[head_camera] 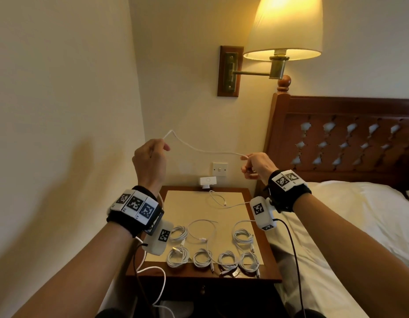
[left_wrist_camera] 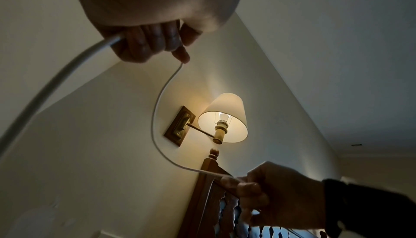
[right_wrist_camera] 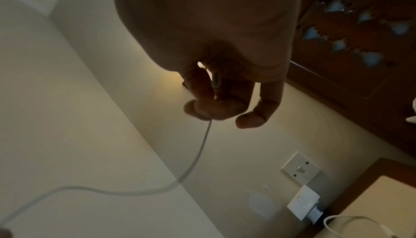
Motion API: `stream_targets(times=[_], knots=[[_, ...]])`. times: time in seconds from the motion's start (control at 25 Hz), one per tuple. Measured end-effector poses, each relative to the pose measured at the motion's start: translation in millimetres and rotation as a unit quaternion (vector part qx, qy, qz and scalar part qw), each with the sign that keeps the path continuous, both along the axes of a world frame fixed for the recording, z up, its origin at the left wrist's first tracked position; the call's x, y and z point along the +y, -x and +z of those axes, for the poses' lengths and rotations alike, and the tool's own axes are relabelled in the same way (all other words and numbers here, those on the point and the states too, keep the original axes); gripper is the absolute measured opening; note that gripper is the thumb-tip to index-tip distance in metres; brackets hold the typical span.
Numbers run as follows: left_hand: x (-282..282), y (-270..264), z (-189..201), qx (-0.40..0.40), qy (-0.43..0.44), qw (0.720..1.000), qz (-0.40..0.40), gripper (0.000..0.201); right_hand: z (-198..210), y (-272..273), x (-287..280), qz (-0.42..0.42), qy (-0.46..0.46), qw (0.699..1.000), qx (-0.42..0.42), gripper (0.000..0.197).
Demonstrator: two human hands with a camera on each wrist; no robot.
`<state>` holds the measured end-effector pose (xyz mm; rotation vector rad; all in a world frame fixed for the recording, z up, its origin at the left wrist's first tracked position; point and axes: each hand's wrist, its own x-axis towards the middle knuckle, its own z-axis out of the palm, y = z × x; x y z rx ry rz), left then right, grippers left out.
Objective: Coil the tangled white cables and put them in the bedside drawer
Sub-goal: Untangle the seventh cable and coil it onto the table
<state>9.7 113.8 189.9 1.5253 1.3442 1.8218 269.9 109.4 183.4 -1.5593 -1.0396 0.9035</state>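
Cable hung left-to-right between hands | left hand grip: pinched it | right hand grip: pinched, probably its end | over worktop

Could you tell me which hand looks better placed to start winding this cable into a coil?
Probably the right hand: it pinches the white cable near its end, so it can loop that end toward the left hand, which grips further along, with the rest trailing down past the left wrist.
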Motion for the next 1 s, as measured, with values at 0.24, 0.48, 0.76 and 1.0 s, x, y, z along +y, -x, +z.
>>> stream_targets(times=[0.24,0.48,0.76,1.0], knots=[[5,2,-25,0.224,0.249,0.942,0.012,0.06,23,17,-23,0.119,-0.085,0.989,0.02,0.029],[-30,-43,8,0.186,0.017,0.934,-0.304,0.035,58,41,-54,0.235,-0.167,0.951,-0.11,0.041],[-42,-48,23,0.095,0.009,0.943,-0.32,0.03,63,28,-65,0.09,-0.19,0.961,-0.181,0.036],[-31,-58,61,0.016,0.004,0.938,-0.347,0.03,27,74,-80,0.259,-0.061,0.952,0.148,0.044]])
